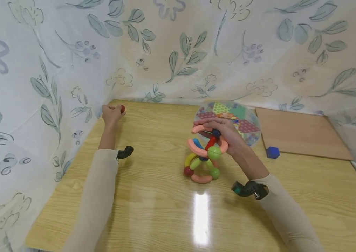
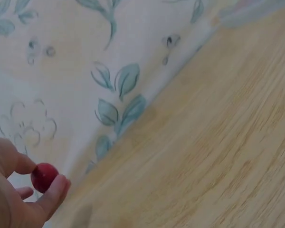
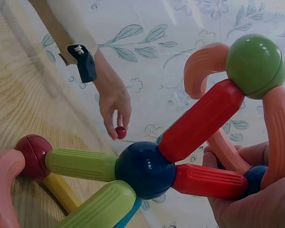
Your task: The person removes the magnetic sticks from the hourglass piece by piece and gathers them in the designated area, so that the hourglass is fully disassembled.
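Note:
At the table's far left corner my left hand (image 1: 111, 113) pinches a small red ball (image 1: 122, 109) between thumb and fingertips. In the left wrist view, that ball (image 2: 43, 178) is close to the table edge and the cloth. Right of the table's middle, a toy structure of building sticks and balls (image 1: 201, 178) stands on the wood. My right hand (image 1: 230, 134) holds its top part, around a dark blue ball and curved pink sticks. The right wrist view shows a central blue ball (image 3: 145, 170) joining red and lime sticks, with a green ball (image 3: 256, 65) higher up.
A round disc with coloured triangles (image 1: 250, 136) lies behind the right hand. To its right is a flat brown board (image 1: 304, 133), with a blue block (image 1: 273, 152) at its near edge. Flower-patterned cloth (image 1: 178, 80) hangs along the table's back and left sides.

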Motion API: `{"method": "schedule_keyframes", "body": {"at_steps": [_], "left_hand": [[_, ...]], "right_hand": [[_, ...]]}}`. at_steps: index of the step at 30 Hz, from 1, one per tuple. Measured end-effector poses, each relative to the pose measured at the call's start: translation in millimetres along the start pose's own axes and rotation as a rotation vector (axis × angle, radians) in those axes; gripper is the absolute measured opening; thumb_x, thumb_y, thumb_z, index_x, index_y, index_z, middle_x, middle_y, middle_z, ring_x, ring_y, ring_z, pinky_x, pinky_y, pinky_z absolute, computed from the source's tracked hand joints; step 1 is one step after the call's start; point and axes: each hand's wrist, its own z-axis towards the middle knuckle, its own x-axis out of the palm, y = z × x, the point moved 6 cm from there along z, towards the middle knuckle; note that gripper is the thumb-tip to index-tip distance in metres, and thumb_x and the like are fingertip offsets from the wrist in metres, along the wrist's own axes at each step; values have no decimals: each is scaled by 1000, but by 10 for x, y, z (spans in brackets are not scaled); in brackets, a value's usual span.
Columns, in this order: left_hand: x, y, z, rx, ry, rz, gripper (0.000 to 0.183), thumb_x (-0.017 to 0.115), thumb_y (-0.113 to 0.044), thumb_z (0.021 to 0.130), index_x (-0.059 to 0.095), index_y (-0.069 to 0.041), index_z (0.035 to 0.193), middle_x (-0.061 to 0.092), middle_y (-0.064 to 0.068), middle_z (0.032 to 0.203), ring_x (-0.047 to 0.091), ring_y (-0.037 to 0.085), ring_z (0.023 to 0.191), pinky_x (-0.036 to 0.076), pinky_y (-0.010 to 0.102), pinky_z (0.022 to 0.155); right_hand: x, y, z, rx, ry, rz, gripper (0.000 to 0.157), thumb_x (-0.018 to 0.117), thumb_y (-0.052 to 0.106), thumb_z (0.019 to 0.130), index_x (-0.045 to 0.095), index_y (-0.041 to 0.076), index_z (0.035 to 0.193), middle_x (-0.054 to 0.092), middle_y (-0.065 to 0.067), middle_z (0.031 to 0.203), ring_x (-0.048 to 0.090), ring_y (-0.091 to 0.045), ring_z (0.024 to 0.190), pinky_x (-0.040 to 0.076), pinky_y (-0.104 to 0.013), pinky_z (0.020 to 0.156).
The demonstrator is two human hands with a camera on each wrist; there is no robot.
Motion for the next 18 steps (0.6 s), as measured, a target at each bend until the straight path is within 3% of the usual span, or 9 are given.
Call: {"method": "schedule_keyframes", "body": {"at_steps": [3,6,8,10,11,14,18], "left_hand": [[-55,65,48,-80,-41,-62,22,52,-15,108,35,-9,121,28,19,165,61,25,136,57,21,99],[-112,151,82,-149,-69,-36,38,49,-21,109,29,-11,141,33,11,160,65,16,119,56,16,89],[-124,193,84,-161,-67,-5,39,47,-22,110,28,-12,142,32,11,158,65,17,119,56,17,92],[-127,223,71,-150,-53,41,27,47,-22,110,33,-13,131,31,12,160,61,21,133,55,21,102],[-115,236,60,-143,-37,60,21,47,-22,110,35,-14,125,31,13,163,56,23,140,53,24,108],[-33,227,-5,-93,46,139,15,48,-22,110,38,-15,118,38,14,157,58,24,133,50,27,113],[177,118,-169,2,221,312,37,48,-31,110,43,-6,138,51,12,134,64,21,112,51,34,113]], "right_hand": [[-9,8,-18,15,-10,1,28,54,6,108,81,4,102,81,-8,109,78,-20,104,61,-32,96],[-10,-6,-11,26,-18,0,29,54,6,108,81,4,101,81,-8,109,78,-20,105,61,-33,97],[-5,-9,-5,29,-18,9,29,53,6,108,81,4,101,81,-8,108,78,-21,104,61,-34,97],[6,-4,0,24,-14,14,30,52,6,109,81,3,100,81,-9,108,78,-21,103,61,-34,97],[12,-2,3,22,-8,19,30,52,6,109,81,3,100,81,-9,109,78,-22,103,61,-35,97],[25,2,11,21,6,28,29,53,5,108,80,3,101,81,-9,110,78,-22,103,61,-35,98],[25,3,15,18,9,29,28,53,2,108,80,3,101,81,-9,110,78,-22,103,61,-35,98]]}}
